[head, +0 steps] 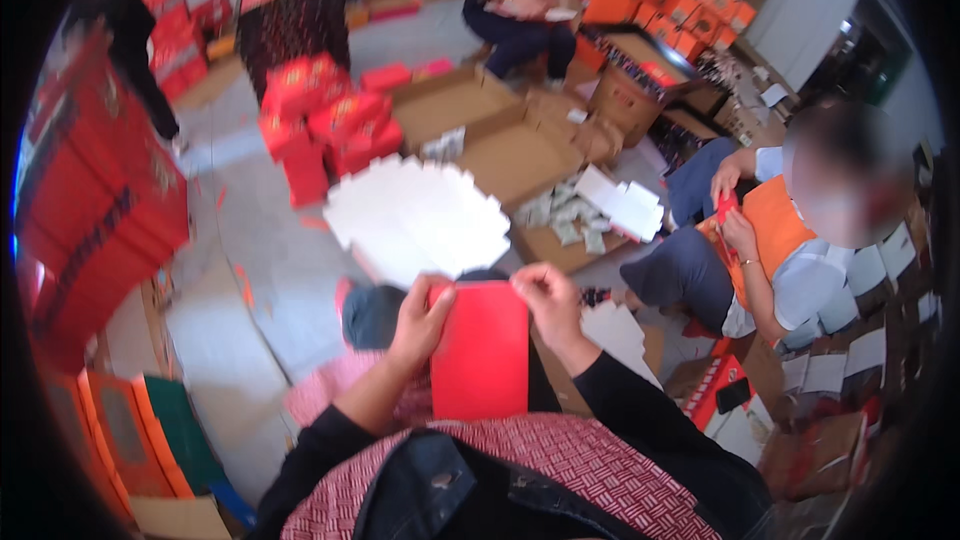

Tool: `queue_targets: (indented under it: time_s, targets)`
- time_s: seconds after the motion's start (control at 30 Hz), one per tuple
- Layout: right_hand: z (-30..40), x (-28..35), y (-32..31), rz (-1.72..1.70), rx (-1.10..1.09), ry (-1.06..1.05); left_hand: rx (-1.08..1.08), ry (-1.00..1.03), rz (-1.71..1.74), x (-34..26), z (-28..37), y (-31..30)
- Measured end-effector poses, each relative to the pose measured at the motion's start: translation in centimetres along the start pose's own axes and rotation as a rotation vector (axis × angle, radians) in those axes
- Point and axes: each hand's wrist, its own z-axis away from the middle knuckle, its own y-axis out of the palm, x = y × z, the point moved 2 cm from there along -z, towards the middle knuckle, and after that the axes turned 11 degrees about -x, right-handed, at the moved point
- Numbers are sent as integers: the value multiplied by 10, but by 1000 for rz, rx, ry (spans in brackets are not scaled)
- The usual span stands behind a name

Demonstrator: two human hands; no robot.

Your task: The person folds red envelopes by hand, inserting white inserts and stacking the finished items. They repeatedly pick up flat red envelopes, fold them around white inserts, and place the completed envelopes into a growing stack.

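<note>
A flat red cardboard box or panel lies over my lap, its long sides running away from me. My left hand grips its far left corner between thumb and fingers. At the far right corner is my right hand, thumb and fingertips bent together at the edge; whether they pinch the card is blurred. Just beyond my knees lies a fanned pile of white cardboard blanks. More white blanks are at my right, partly behind my right forearm.
Red boxes are heaped beyond the blanks, beside open brown cartons. Small pale packets lie in a carton. A co-worker in an orange apron sits at right, another person farther back. Orange-edged boxes stand at left.
</note>
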Motion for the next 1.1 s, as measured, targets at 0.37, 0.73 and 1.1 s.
queue_targets:
  time_s: [0.37, 0.73, 1.1]
  targets:
    - [9, 1, 5, 76, -37, -357, 87, -228, 264, -4, -7, 10]
    - [-32, 10, 21, 313, 517, -808, -87, -715, 625, 19, -22, -10]
    - [9, 12, 55, -169, 602, 301, 161, -61, 213, -51, 3, -64]
